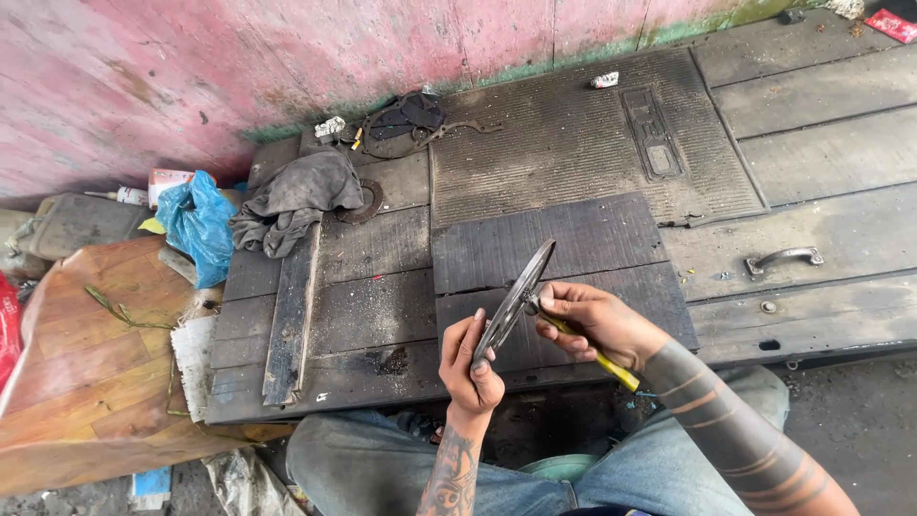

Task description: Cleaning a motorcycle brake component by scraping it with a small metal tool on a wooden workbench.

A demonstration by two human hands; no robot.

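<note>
My left hand [471, 366] grips the lower rim of a round grey metal disc [517, 294], held up on edge over the dark wooden boards [373, 315]. My right hand [594, 323] holds a yellow-handled tool [611, 369], its tip against the disc's centre and the handle pointing back toward my knee. Both forearms are tattooed. My jeans-clad knees sit at the bottom of the view.
A grey rag [291, 201] and a blue plastic bag [198, 222] lie at the left. A ribbed rubber mat [583, 143] covers the far boards. A metal handle [783, 258] is fixed at the right. A loose plank [291, 320] lies lengthwise; a pink wall [287, 57] stands behind.
</note>
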